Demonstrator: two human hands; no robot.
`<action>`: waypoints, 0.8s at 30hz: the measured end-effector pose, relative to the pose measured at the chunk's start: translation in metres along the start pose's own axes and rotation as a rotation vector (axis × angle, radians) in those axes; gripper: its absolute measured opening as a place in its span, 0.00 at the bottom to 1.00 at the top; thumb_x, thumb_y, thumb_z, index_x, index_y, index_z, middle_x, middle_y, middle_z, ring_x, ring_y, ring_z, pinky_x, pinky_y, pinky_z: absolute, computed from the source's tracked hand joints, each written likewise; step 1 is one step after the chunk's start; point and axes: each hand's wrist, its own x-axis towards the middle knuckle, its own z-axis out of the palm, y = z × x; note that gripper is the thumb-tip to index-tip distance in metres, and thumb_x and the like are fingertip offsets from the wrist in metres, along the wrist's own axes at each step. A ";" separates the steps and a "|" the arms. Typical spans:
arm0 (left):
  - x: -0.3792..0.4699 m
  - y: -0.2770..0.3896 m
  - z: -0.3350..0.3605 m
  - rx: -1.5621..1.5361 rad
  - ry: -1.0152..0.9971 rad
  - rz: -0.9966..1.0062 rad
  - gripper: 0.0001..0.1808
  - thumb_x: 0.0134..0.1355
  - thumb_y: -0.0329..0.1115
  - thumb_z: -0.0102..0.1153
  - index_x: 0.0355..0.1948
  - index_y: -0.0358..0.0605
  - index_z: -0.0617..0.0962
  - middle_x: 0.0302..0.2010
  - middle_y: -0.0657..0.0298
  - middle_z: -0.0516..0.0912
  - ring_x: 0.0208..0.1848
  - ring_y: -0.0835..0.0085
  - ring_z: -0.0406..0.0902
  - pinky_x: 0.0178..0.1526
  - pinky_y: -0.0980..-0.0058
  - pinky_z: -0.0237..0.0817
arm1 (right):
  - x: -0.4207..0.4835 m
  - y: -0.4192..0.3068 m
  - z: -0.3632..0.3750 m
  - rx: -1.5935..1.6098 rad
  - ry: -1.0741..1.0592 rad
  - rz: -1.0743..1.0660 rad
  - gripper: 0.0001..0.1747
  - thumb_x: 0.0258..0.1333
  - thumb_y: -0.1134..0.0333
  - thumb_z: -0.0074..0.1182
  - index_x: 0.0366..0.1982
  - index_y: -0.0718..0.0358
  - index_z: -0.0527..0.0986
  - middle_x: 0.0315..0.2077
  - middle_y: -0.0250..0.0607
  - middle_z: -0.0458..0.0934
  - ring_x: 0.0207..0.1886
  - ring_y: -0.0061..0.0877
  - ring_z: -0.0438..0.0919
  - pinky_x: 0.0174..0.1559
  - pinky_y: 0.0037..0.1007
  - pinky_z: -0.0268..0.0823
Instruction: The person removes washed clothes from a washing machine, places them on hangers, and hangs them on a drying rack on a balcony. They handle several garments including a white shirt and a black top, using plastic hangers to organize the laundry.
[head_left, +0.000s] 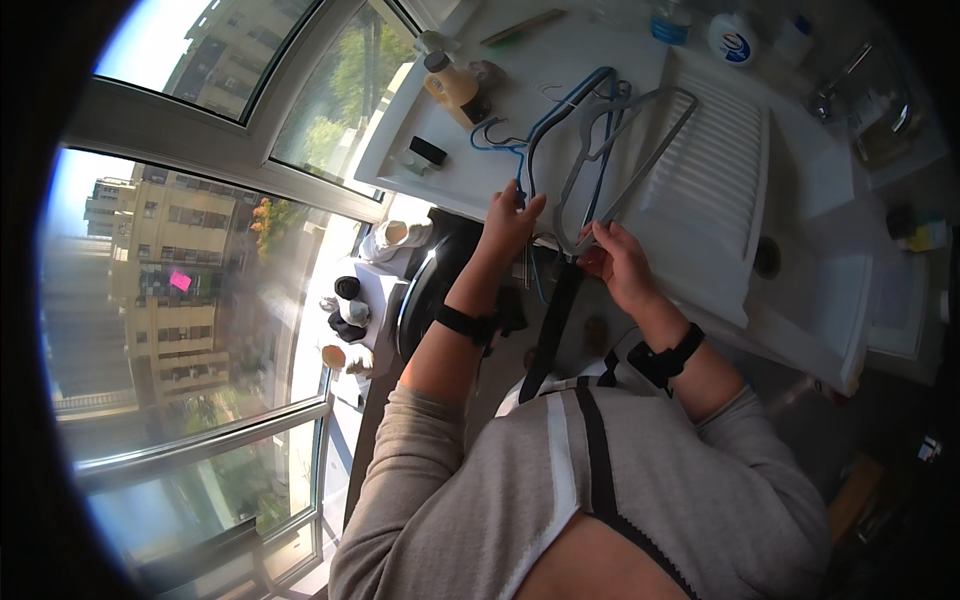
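Observation:
Several clothes hangers lie together over the white laundry sink counter (540, 52). My left hand (510, 221) is closed at the near end of a blue hanger (495, 142); its fingertips partly hide the grip. A grey plastic hanger (651, 154) is pinched at one end between the thumb and fingers of my right hand (619, 259). Beneath and beside it are a black hanger (534, 154) and other blue ones, overlapping so that their outlines are hard to separate. Metal hooks show near the counter's middle and between my hands. Each wrist wears a black band.
Right of the hangers is a ribbed washboard (705, 157) beside the sink basin (810, 292). An amber bottle (450, 82) and a black-topped object (427, 151) stand left. At the back is a white bottle (731, 39). White shoes (394, 236) and rolled socks (349, 300) line the window.

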 end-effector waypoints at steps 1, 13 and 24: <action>-0.003 -0.001 -0.003 0.099 0.019 0.045 0.22 0.63 0.43 0.59 0.50 0.36 0.74 0.40 0.58 0.79 0.43 0.67 0.78 0.48 0.67 0.71 | 0.000 -0.001 0.000 0.044 0.029 0.006 0.10 0.66 0.59 0.50 0.41 0.57 0.72 0.32 0.30 0.77 0.31 0.16 0.78 0.34 0.20 0.73; -0.065 -0.001 -0.017 -0.319 0.115 0.119 0.21 0.69 0.37 0.51 0.60 0.40 0.71 0.54 0.54 0.75 0.54 0.66 0.75 0.57 0.70 0.66 | -0.011 0.024 0.011 -0.200 -0.132 -0.187 0.09 0.68 0.61 0.49 0.40 0.59 0.72 0.35 0.34 0.77 0.31 0.19 0.77 0.37 0.23 0.72; -0.190 -0.024 -0.076 -0.996 0.255 0.134 0.19 0.74 0.45 0.38 0.52 0.41 0.71 0.44 0.57 0.79 0.36 0.75 0.80 0.38 0.78 0.72 | -0.083 0.119 0.057 -0.520 -0.580 0.153 0.05 0.64 0.69 0.54 0.39 0.61 0.74 0.27 0.29 0.75 0.30 0.16 0.74 0.36 0.21 0.69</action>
